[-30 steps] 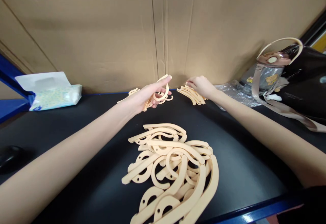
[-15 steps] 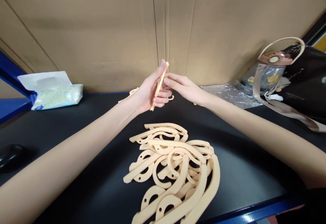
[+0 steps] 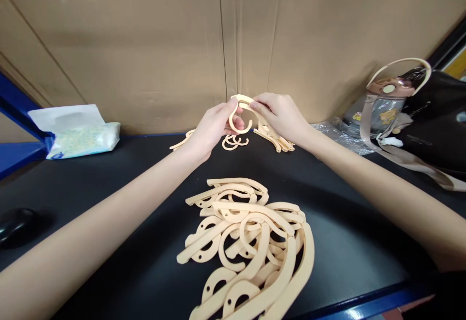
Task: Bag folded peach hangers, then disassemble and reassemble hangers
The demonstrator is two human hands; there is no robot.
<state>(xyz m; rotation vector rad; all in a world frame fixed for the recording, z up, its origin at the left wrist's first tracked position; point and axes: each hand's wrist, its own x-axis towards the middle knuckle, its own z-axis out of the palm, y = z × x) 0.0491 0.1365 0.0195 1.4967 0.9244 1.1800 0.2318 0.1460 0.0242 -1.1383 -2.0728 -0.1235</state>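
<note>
In the middle, above the black table top, I hold a beige folding clothes hanger [image 3: 244,99] with its open hook curving downward. My left hand [image 3: 213,125] grips it from the left, thumb near its top end. From the right, the thumb and fingers of my right hand [image 3: 281,115] pinch its other side. Below my hands lies a pile of folded beige hangers [image 3: 251,208], overlapping, with hooks and arms tangled together. Behind my hands, loose hooks [image 3: 230,142] rest on the table, with hanger arms [image 3: 277,141] to their right, partly covered by my right hand.
A tissue pack [image 3: 85,138] lies at the back left, a black mouse [image 3: 18,225] at the left edge. To the right stand a strapped water bottle [image 3: 391,104] and a black bag [image 3: 444,121], beside clear plastic wrap [image 3: 333,133]. A cardboard wall [image 3: 163,48] closes the back.
The held hanger has turned from edge-on to showing its hook side. My right hand has shifted slightly right and up, uncovering hooks and arms behind. The front pile is unchanged.
</note>
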